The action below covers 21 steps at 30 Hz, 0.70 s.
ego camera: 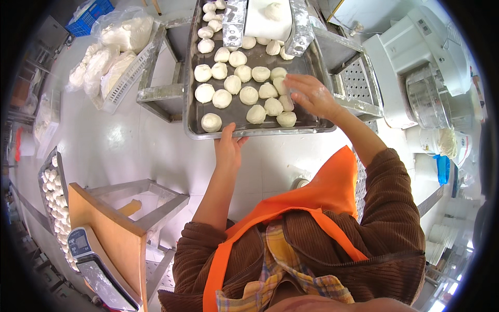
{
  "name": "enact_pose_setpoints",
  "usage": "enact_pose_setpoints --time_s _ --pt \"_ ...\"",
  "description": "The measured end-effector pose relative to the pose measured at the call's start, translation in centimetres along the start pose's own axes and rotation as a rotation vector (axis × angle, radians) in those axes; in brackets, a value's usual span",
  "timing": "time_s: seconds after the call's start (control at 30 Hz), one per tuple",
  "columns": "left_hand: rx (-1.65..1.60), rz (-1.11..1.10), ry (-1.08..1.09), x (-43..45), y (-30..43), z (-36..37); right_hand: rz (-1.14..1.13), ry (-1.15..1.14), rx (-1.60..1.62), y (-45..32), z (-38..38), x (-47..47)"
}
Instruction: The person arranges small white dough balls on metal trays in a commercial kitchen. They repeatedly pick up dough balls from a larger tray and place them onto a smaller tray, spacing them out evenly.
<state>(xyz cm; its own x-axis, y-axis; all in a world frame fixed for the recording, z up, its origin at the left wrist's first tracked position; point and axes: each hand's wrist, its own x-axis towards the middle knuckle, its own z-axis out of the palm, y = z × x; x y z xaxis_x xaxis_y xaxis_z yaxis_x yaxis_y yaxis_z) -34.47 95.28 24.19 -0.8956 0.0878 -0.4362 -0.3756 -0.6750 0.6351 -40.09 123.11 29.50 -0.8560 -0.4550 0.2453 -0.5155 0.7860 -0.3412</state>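
A dark metal tray (234,113) of round white dough balls (248,95) lies before me. At its near rim, my left hand (229,150) holds on, thumb above the edge and fingers below. Over the right part of the tray, my right hand (312,95) reaches in from the side. Its fingertips touch or nearly touch the dough balls there, and they partly cover some. The thumb is apart from the fingers. A white conveyor belt (255,27) between floured metal side plates reaches over the tray's far part, with one dough ball (274,11) on it.
Metal stands (161,93) flank the tray. Bagged dough or flour (126,33) sits in a white crate (128,72) at upper left. A wooden board (113,238) and a digital scale (99,269) stand lower left, beside another dough-ball tray (56,195). At right is a mixer (427,93).
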Motion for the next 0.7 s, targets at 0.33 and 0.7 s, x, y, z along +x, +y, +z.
enact_pose_setpoints --time_s 0.33,0.7 --pt "0.067 0.028 0.026 0.4 -0.5 -0.3 0.226 0.183 0.010 5.7 4.4 6.6" --pt "-0.012 0.045 0.069 0.1 -0.6 0.7 0.074 0.267 0.030 -1.3 -2.6 -3.1"
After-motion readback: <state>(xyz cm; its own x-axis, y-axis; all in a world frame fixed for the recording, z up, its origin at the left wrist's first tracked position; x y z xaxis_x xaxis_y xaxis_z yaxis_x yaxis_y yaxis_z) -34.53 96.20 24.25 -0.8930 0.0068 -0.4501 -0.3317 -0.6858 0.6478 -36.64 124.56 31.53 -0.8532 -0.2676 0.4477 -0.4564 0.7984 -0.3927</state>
